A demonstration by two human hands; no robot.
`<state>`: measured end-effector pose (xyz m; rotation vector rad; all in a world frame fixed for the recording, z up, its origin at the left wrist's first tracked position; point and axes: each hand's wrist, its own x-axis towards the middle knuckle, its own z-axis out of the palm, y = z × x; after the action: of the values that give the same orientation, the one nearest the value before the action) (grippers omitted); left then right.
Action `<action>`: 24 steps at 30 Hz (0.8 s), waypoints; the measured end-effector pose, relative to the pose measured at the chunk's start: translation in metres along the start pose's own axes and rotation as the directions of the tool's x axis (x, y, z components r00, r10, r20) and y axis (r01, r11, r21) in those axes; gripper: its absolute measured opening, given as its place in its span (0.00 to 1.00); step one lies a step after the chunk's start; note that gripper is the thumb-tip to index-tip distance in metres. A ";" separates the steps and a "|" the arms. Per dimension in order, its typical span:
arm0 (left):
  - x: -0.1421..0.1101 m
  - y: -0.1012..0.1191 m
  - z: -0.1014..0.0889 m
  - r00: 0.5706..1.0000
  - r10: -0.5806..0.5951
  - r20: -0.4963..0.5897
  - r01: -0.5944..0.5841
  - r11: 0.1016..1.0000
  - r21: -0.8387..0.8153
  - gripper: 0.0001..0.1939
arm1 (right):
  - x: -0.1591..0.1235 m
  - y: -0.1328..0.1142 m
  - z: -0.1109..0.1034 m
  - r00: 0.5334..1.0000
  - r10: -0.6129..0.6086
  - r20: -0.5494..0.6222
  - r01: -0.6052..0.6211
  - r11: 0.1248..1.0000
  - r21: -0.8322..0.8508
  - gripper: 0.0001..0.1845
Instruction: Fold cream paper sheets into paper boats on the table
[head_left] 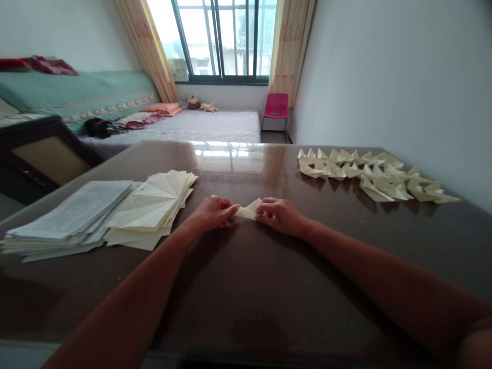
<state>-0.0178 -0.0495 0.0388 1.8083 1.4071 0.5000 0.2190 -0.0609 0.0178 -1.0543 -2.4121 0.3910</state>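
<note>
A small cream-coloured folded paper boat (247, 211) is held between my two hands, just above the middle of the brown table. My left hand (213, 211) pinches its left end between thumb and fingers. At the right end, the closed fingers of my right hand (282, 215) grip the paper and cover part of it. One pointed fold stands up between the hands. To the left lies a stack of creased cream paper sheets (154, 200). Several finished-looking paper boats (384, 177) stand in rows at the far right.
A thick pile of white printed sheets (73, 210) lies at the table's left, touching the creased stack. The glossy table (246, 287) reaches toward a bed (223, 123). A pink chair (277, 106) stands beyond, by the right wall. A dark wooden cabinet (49, 154) is at left.
</note>
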 end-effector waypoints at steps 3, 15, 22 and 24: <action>0.001 -0.001 -0.002 0.999 0.039 -0.007 -0.040 0.999 -0.021 0.19 | -0.001 -0.003 -0.001 0.999 -0.035 0.003 0.035 0.997 -0.068 0.08; -0.001 -0.007 -0.008 0.999 0.015 0.031 -0.016 0.999 0.036 0.18 | -0.002 -0.013 -0.002 0.989 -0.143 0.050 0.151 0.950 -0.272 0.13; -0.001 -0.006 -0.010 0.999 -0.004 0.052 0.002 0.999 0.053 0.20 | -0.001 -0.013 -0.002 0.989 -0.133 0.067 0.147 0.934 -0.326 0.14; -0.001 -0.006 -0.009 0.998 0.010 0.065 -0.014 0.998 0.067 0.19 | -0.001 -0.016 -0.002 0.988 -0.140 0.067 0.155 0.931 -0.330 0.14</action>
<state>-0.0284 -0.0466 0.0401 1.8712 1.3844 0.4007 0.2113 -0.0718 0.0262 -0.9976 -2.6360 -0.0542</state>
